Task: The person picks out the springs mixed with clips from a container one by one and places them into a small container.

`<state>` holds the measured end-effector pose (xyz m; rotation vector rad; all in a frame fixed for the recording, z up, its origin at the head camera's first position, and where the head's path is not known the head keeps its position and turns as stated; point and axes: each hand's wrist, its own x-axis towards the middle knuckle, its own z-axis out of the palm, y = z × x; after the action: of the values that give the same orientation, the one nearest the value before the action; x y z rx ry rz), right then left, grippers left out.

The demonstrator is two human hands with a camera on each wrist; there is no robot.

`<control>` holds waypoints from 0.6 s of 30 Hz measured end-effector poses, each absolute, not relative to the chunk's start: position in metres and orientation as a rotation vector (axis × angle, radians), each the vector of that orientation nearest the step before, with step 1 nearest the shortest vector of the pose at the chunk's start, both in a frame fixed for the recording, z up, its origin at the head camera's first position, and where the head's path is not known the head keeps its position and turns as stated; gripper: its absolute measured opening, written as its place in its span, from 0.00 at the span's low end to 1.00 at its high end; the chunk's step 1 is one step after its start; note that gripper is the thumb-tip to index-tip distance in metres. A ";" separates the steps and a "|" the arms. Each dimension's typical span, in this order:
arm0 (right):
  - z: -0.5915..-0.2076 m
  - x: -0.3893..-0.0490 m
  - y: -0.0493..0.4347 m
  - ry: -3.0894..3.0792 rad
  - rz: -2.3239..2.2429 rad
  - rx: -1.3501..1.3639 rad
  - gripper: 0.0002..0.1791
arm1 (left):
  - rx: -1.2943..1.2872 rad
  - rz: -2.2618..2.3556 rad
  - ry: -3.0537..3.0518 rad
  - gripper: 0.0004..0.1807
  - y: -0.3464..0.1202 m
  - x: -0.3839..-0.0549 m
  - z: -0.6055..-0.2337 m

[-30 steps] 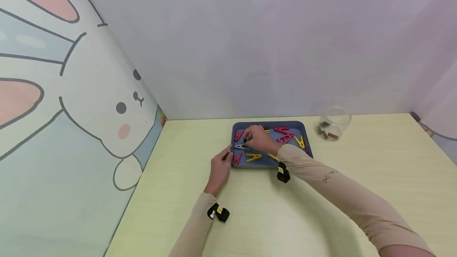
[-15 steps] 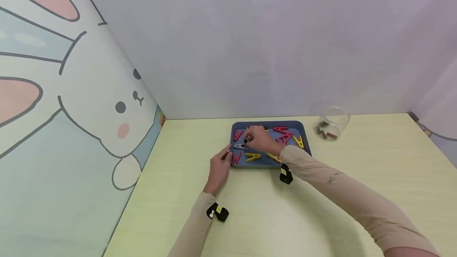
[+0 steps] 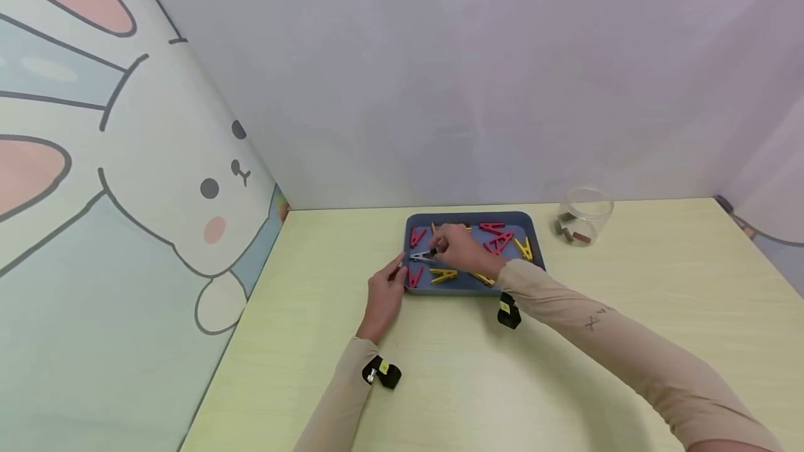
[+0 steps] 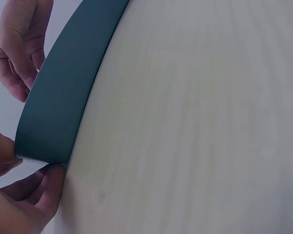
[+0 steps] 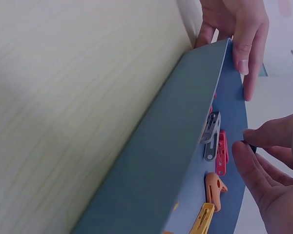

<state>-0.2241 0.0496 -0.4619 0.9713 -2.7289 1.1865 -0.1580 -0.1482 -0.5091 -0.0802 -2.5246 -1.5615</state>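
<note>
A blue-grey tray point(image 3: 467, 290) holds spread-out red, yellow, grey and orange spring clips. At its near left corner my left hand point(image 3: 384, 298) grips the wall, with fingers on both sides of the rim point(image 5: 224, 53). My right hand point(image 3: 463, 248) is over the tray's left half. Between its thumb and fingertips it pinches a small black piece point(image 5: 252, 147), mostly covered by the fingers. Just left of those fingertips lies a grey clip point(image 3: 419, 257). Nearby are a red clip point(image 5: 221, 155), an orange clip point(image 5: 215, 190) and a yellow clip point(image 3: 443, 275).
A clear round plastic container point(image 3: 589, 208) stands to the right of the tray, with a few small grey and brown pieces seen at its bottom. The pale wooden table point(image 3: 440, 375) meets a whitish wall behind, and a rabbit-printed wall point(image 3: 157, 229) rises on the left.
My right wrist has turned slightly, its forearm shifting a little right and down, while the fingertips stay by the grey clip. The left hand keeps its grip on the tray.
</note>
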 end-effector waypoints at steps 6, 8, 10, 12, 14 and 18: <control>-0.463 -0.220 0.054 -2.756 1.209 0.940 0.09 | -0.085 -1.560 -2.528 0.21 -0.147 -0.156 -0.507; -0.463 -0.218 0.056 -2.755 1.205 0.944 0.09 | -0.087 -1.562 -2.531 0.21 -0.147 -0.155 -0.507; -0.463 -0.217 0.057 -2.747 1.202 0.951 0.09 | -0.089 -1.566 -2.531 0.21 -0.147 -0.155 -0.507; -0.461 -0.215 0.059 -2.749 1.215 0.957 0.09 | -0.089 -1.564 -2.528 0.21 -0.147 -0.155 -0.508; -0.460 -0.213 0.060 -2.753 1.234 0.960 0.09 | -0.086 -1.555 -2.526 0.21 -0.146 -0.156 -0.508; -0.457 -0.210 0.064 -2.776 1.272 0.945 0.10 | -0.091 -1.540 -2.523 0.21 -0.147 -0.156 -0.509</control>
<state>-0.2096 0.0639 -0.4571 0.9446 -2.7756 1.2722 -0.1561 -0.1467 -0.5090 -0.0909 -2.5234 -1.5396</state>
